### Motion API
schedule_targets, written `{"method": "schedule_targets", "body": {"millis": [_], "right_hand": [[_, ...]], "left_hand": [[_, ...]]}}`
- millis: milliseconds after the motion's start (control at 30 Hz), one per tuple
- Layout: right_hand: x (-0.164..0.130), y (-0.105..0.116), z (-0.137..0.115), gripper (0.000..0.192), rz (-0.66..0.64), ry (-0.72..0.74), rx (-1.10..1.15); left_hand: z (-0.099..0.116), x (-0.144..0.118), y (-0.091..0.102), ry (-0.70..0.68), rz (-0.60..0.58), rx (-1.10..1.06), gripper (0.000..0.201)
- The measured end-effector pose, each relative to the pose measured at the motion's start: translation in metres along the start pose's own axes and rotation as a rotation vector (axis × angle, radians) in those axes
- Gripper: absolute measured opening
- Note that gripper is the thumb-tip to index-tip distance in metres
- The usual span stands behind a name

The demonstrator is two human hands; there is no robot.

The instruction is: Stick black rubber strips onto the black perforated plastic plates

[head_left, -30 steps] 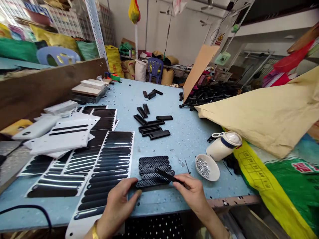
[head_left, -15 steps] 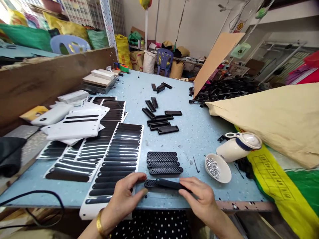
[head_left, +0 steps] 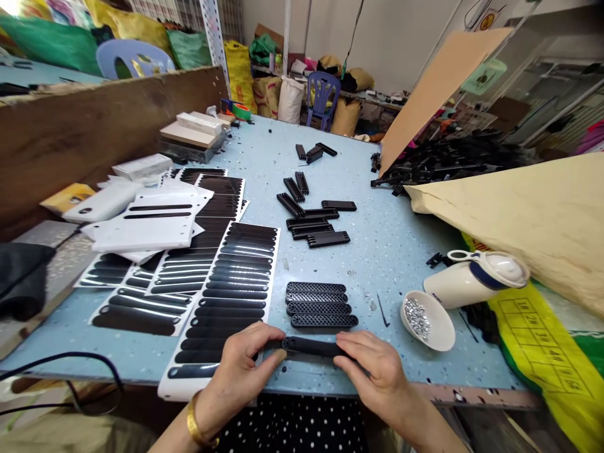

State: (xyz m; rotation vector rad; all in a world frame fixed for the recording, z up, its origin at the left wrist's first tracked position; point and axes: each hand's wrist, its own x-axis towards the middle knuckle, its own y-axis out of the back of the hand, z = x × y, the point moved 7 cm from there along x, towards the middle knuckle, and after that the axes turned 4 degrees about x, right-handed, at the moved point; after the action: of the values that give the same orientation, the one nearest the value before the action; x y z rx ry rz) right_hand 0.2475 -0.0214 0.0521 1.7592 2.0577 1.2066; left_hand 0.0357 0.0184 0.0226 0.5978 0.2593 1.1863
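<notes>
My left hand [head_left: 245, 368] and my right hand [head_left: 372, 371] pinch the two ends of a long black plastic strip [head_left: 309, 346] just above the blue table's [head_left: 377, 251] front edge. Its smooth face is up. Directly behind it lies a neat row of several black perforated strips [head_left: 321, 305]. Under my left hand is a white sheet of black oblong stickers [head_left: 229, 296].
A small white bowl of shiny studs [head_left: 427, 319] and a tipped white jar [head_left: 474, 280] sit to the right. More black strips [head_left: 314, 220] lie mid-table. White panels [head_left: 146, 220] and sticker sheets cover the left. A beige sack [head_left: 528, 220] and a black parts pile [head_left: 448, 160] are at the right.
Both hands drew the strip off the row toward the table's front edge. A smooth black face now covers its perforated side. The camera tilted down.
</notes>
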Motion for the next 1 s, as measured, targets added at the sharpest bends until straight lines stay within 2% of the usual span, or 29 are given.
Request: {"method": "schedule_targets", "body": {"millis": [667,1000], "right_hand": [[0.002,-0.011,0.000,0.022,-0.065,-0.031,0.003],[0.001,-0.010,-0.004,0.022,0.000,-0.001,0.007]], "left_hand": [[-0.005,-0.002,-0.003,0.026,-0.026,-0.032,0.013],[-0.002,-0.001,-0.001,-0.021,-0.014,-0.046,0.011]]}}
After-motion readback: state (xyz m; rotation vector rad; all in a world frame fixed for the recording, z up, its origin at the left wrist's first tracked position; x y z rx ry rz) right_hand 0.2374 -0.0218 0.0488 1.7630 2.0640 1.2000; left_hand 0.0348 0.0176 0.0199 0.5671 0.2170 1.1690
